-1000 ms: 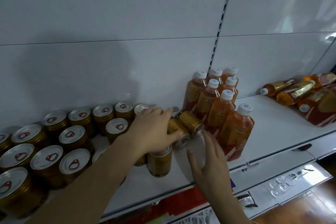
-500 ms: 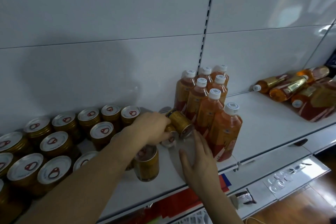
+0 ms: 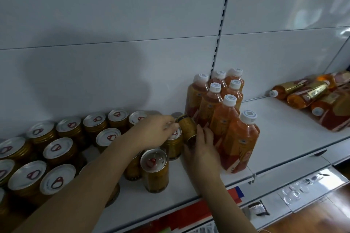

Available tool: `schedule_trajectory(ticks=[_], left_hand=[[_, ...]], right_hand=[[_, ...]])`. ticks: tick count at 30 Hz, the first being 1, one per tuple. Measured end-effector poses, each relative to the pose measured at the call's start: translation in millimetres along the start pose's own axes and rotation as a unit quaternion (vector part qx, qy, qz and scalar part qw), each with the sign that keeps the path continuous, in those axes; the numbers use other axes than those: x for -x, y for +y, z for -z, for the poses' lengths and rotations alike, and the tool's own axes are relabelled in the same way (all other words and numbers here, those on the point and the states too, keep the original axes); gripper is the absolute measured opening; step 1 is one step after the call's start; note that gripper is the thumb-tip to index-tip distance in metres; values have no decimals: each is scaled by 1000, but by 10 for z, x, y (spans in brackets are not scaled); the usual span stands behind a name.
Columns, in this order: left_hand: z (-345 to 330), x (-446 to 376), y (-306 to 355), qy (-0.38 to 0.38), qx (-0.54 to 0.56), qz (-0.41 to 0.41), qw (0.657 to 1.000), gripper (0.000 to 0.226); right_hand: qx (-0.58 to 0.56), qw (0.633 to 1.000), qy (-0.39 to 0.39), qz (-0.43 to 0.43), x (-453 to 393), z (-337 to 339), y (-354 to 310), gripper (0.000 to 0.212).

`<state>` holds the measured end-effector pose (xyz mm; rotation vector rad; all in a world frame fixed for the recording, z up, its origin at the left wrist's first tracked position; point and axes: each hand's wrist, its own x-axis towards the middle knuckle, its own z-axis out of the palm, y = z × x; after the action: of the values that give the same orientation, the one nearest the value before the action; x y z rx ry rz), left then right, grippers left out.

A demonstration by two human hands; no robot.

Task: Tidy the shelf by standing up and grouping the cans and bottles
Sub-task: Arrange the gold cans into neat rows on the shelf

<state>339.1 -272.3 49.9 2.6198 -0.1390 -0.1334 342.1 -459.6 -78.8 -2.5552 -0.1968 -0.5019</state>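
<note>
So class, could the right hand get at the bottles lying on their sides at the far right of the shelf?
Probably yes, once free. The bare shelf between the standing bottles and the lying bottles leaves the way open, but the right hand is now on the tipped can.

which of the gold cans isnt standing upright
The tipped can between the left hand and right hand, beside the upright bottles; every other can shows its silver lid upward.

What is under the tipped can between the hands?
The tipped can leans on an upright can, whose lid is partly visible. The left hand covers the rest; the right hand hides its lower end.
</note>
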Motion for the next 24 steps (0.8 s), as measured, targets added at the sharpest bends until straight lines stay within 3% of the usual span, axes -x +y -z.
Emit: schedule_trajectory(ticks=[4,12,15,19,24], left_hand=[[53,102,70,-31,-49,-12,998,56],[35,54,-60,22,-208,-53,976,41],[45,71,-82,33,-223,-56,973,39],[50,89,-157,46,-211,-57,975,37],[26,110,-233,57,-161,-37,985,67]], right_hand=[[-21,1000,-10,-15,-20,70,-51,67],[-7,997,81,12,-112,380,-150,73],[4,998,52,24,-181,339,-210,71],[-78,997,-8,12,-246,271,-243,71],[-96,993,-49,53,-340,239,-216,73]])
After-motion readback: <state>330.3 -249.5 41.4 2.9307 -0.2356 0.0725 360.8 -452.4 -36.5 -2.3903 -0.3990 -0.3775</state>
